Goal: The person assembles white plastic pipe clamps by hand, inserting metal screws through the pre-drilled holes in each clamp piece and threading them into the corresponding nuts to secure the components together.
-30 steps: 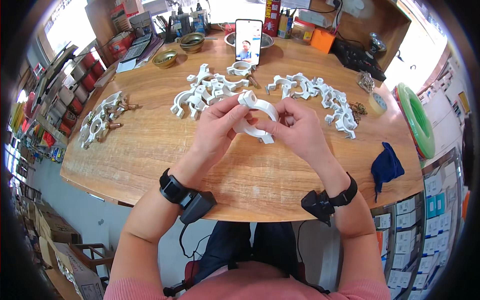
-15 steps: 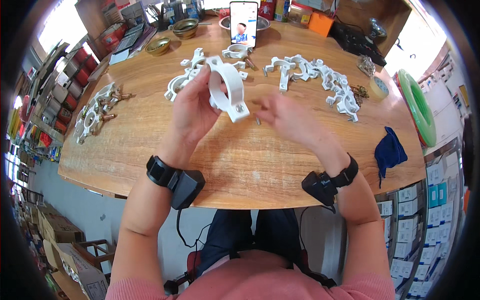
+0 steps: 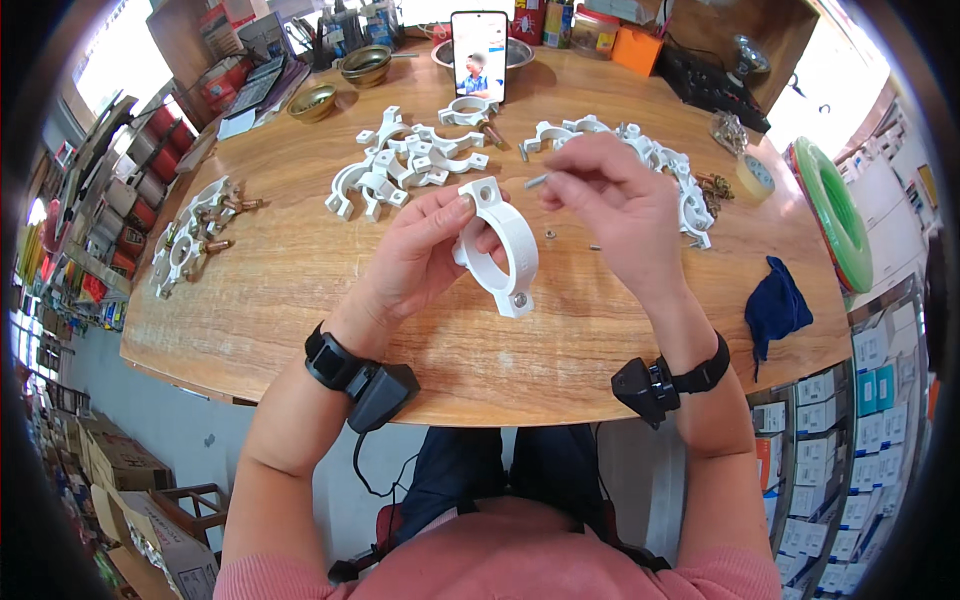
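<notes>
In my left hand is a white plastic pipe clamp, closed into a ring and tilted, with thumb and fingers around its left side. A metal fastener shows in its lower lug, and the upper lug has an open hole. My right hand pinches a small metal screw to the right of the clamp, apart from it. Below the right hand, a nut and another small screw lie on the wooden table.
Loose white clamp halves lie beyond my left hand; more clamps are at right. Clamps with brass-coloured bolts sit at far left. A phone stands at the back. Tape and a blue cloth lie right.
The clamp in my left hand has come lower, nearer to me and slightly right. My right hand has risen and shifted right, and a screw now shows in its fingertips.
</notes>
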